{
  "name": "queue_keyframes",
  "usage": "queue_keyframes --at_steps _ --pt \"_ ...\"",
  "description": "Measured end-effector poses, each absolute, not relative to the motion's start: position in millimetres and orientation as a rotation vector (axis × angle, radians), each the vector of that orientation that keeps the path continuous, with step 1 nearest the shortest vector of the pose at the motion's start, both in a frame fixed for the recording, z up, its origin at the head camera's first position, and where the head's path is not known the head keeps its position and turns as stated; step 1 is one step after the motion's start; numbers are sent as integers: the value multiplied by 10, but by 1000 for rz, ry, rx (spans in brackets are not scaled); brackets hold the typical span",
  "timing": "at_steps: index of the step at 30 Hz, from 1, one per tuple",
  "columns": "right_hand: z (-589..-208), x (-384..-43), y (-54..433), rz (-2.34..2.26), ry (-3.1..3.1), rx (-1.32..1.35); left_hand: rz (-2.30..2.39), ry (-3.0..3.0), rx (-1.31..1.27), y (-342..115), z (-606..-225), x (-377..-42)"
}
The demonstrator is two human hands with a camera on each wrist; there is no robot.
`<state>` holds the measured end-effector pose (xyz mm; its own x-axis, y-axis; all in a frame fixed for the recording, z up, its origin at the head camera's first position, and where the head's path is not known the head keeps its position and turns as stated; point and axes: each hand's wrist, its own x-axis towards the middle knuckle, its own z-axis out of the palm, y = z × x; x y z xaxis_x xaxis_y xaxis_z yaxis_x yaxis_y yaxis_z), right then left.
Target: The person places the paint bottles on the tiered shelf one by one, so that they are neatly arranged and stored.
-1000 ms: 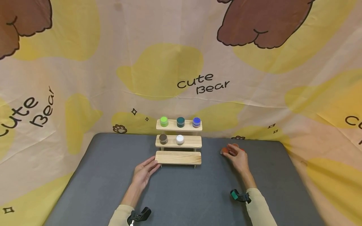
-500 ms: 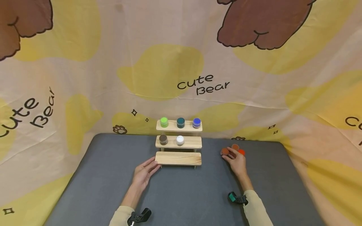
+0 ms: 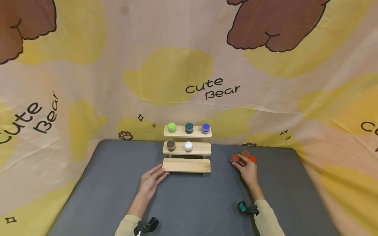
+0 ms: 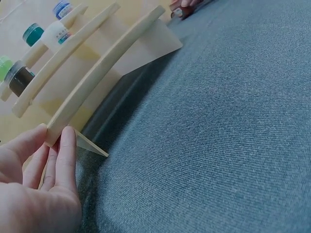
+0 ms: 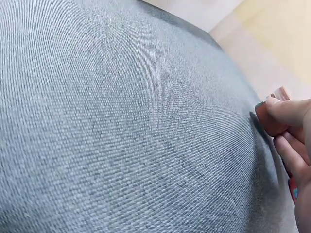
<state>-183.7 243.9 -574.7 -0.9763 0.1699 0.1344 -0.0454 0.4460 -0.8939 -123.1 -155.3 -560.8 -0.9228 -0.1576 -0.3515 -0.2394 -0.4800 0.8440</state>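
A three-tier wooden display stand [image 3: 187, 165] stands mid-table. My left hand [image 3: 149, 183] pinches the left end of its lowest shelf, with the thumb on top and fingers underneath in the left wrist view. On the right, my right hand [image 3: 249, 170] holds a small reddish-brown paint jar [image 3: 235, 158] between thumb and fingers, also seen in the right wrist view as a brown jar [image 5: 270, 120]. Just beyond that hand sit an orange-brown jar [image 3: 245, 153] and a bright orange-red jar [image 3: 252, 159], the latter partly hidden by the hand.
The top shelf bears a light green jar [image 3: 171, 127], a dark teal jar [image 3: 189, 128] and a blue jar [image 3: 205, 128]. A dark brown jar [image 3: 171, 146] and a white jar [image 3: 188, 146] stand on the middle shelf. A printed cloth [image 3: 165, 78] hangs behind the grey table [image 3: 118, 164].
My right hand has shifted slightly left and lower, exposing more of the two jars behind it. The left hand stays at the stand's lowest shelf.
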Motion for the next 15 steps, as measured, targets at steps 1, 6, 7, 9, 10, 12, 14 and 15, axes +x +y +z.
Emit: queue_keyframes --at_steps 1,6,7,9,10,12,14,15 --pt "-5735 -1833 2437 1551 -2488 -104 2594 1569 -613 -1551 -5604 -1234" --pt "-5670 -1812 2428 1563 -2473 -89 2590 1556 -629 -1554 -5600 -1238" --pt "-5656 -1811 2427 1562 -2474 -87 2588 1556 -628 -1556 -5602 -1237" --pt "-5632 -1811 2425 1552 -2481 -87 2585 1554 -626 -1557 -5602 -1234" --pt "-5618 -1811 2423 1556 -2482 -87 2586 1551 -630 -1556 -5600 -1233" --pt "-5593 -1810 2424 1557 -2489 -83 2582 1560 -628 -1554 -5596 -1231" --pt "-5570 -1810 2424 1564 -2495 -74 2579 1565 -625 -1553 -5587 -1231" --pt "-5559 -1808 2424 1568 -2497 -69 2581 1562 -629 -1552 -5584 -1232"
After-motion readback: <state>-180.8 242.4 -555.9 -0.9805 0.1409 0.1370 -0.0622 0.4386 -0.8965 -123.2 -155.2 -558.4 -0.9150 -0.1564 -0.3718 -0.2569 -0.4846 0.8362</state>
